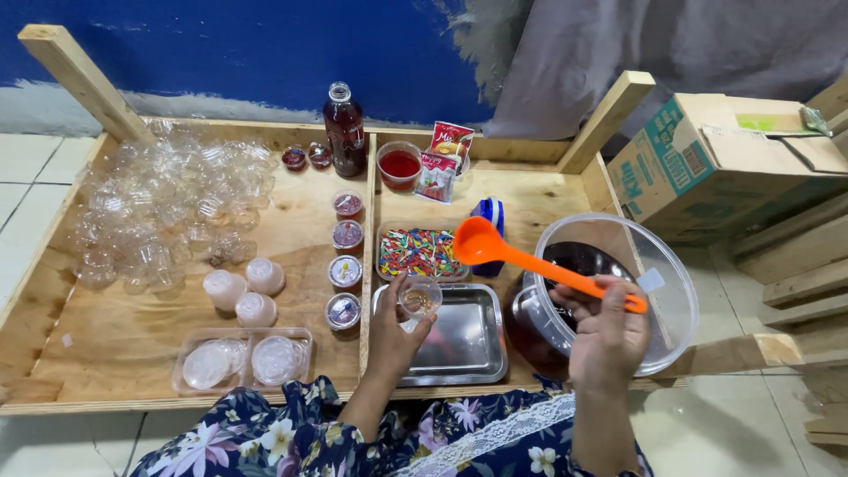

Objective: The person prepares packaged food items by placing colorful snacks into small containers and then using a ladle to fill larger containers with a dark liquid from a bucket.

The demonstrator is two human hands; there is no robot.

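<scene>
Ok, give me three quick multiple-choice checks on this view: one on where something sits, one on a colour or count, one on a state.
1. Where is the small clear cup held?
A. Above the steel tray
B. Inside the cardboard box
C. On the floor tiles

2. What colour is the ladle?
A. Green
B. Orange
C. White

3. How do the four cups lined up left of the tray stand?
A. Tipped on their sides
B. Stacked in one tower
C. Upright, with dark red filling

Answers:
1 A: the left hand holds the cup over the tray's rim.
2 B: the right hand grips an orange handle, its scoop raised beside the big bowl.
3 C: each stands singly, its filling visible from above.
</scene>
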